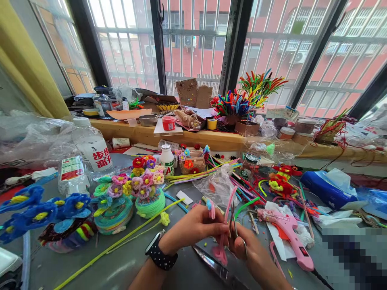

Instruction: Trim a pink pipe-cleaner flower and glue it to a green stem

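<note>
Left hand fingers pinch pink pipe cleaner; right hand fingers grip small scissors, near edge of table.

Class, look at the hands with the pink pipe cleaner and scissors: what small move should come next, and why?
Probably close the scissors on the pink pipe cleaner: the left hand pinches it and the right hand holds the blades beside it.

Behind the left hand sits a black watch (strap dotted white).
</note>
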{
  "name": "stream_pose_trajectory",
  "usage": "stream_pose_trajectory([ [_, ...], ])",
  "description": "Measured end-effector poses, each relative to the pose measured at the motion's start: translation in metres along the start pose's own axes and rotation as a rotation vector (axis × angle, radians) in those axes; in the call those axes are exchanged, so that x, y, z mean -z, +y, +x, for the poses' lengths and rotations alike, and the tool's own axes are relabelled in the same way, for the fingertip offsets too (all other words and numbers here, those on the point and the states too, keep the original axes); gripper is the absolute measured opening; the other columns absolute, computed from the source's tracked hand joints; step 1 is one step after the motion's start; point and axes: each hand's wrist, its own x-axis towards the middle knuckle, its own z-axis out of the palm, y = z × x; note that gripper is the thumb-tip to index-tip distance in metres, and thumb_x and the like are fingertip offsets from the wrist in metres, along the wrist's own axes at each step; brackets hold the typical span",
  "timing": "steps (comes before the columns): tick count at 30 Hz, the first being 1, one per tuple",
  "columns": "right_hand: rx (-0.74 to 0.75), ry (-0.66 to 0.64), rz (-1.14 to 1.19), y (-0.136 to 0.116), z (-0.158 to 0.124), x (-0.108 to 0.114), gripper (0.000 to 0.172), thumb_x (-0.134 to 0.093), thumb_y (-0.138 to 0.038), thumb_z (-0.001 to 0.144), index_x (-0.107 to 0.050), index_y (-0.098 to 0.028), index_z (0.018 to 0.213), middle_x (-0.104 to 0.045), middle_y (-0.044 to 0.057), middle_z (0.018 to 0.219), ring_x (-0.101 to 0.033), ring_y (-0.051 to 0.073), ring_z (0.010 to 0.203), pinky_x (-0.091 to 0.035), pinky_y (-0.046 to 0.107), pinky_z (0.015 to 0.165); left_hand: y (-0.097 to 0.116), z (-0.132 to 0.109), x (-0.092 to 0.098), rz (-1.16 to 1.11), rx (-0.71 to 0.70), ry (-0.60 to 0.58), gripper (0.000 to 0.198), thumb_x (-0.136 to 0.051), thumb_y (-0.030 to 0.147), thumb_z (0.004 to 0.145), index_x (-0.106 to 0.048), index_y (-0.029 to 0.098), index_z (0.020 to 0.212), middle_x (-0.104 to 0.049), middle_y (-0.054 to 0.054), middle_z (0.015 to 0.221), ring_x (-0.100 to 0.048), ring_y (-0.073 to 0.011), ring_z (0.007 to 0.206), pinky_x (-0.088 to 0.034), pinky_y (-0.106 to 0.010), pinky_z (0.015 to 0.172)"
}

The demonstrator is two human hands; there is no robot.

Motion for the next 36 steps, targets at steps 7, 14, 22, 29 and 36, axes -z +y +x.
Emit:
stream_pose_trajectory([
  [7, 0.015, -0.009, 0.028, -0.003, 0.001, -0.003, 0.057, -0.031, -0.071, 0.066, -0.046, -0.016, 0.061, -0.042, 0.0, 0.06, -0.038, 0.014, 0.057, -0.03, 0.021, 0.05, -0.003, 0.0, 0.0, 0.068, 0.047, -0.032, 0.019, -0.056, 0.031, 0.07, -0.056, 0.012, 0.066, -0.055, 0.001, 0.06, -0.051, -0.0088, 0.056, -0.04, -0.019, 0.056],
  [14, -0.087, 0.123, -0.121, 0.006, 0.002, -0.002, 0.058, -0.036, -0.074, 0.06, -0.042, -0.016, 0.051, -0.039, -0.001, 0.051, -0.033, 0.012, 0.049, -0.025, 0.022, 0.046, -0.002, 0.0, 0.0, 0.037, 0.027, 0.0, 0.021, -0.057, 0.033, 0.069, -0.056, 0.012, 0.066, -0.052, 0.002, 0.058, -0.05, -0.0091, 0.055, -0.04, -0.02, 0.056],
  [22, -0.062, 0.125, -0.129, 0.008, 0.003, 0.004, 0.055, -0.033, -0.071, 0.065, -0.036, -0.018, 0.051, -0.031, -0.003, 0.05, -0.028, 0.01, 0.048, -0.022, 0.021, 0.043, -0.002, 0.002, 0.003, 0.063, 0.001, 0.129, 0.019, -0.058, 0.032, 0.069, -0.058, 0.012, 0.067, -0.056, 0.0, 0.063, -0.05, -0.0105, 0.06, -0.038, -0.021, 0.059],
  [29, 0.013, 0.07, -0.051, -0.004, 0.001, 0.0, 0.059, -0.022, -0.071, 0.069, -0.043, -0.016, 0.06, -0.031, -0.003, 0.055, -0.027, 0.01, 0.05, -0.023, 0.021, 0.044, -0.002, 0.002, 0.004, -0.007, -0.01, 0.128, 0.021, -0.055, 0.03, 0.072, -0.062, 0.011, 0.068, -0.056, 0.0, 0.058, -0.049, -0.0091, 0.055, -0.037, -0.021, 0.055],
  [36, 0.034, 0.02, -0.058, -0.007, 0.001, 0.001, 0.054, -0.027, -0.068, 0.07, -0.042, -0.017, 0.064, -0.032, -0.003, 0.059, -0.028, 0.011, 0.054, -0.023, 0.021, 0.047, -0.004, 0.001, 0.002, -0.199, 0.019, 0.092, 0.018, -0.058, 0.026, 0.07, -0.061, 0.01, 0.078, -0.064, -0.004, 0.061, -0.056, -0.011, 0.054, -0.042, -0.023, 0.057],
])
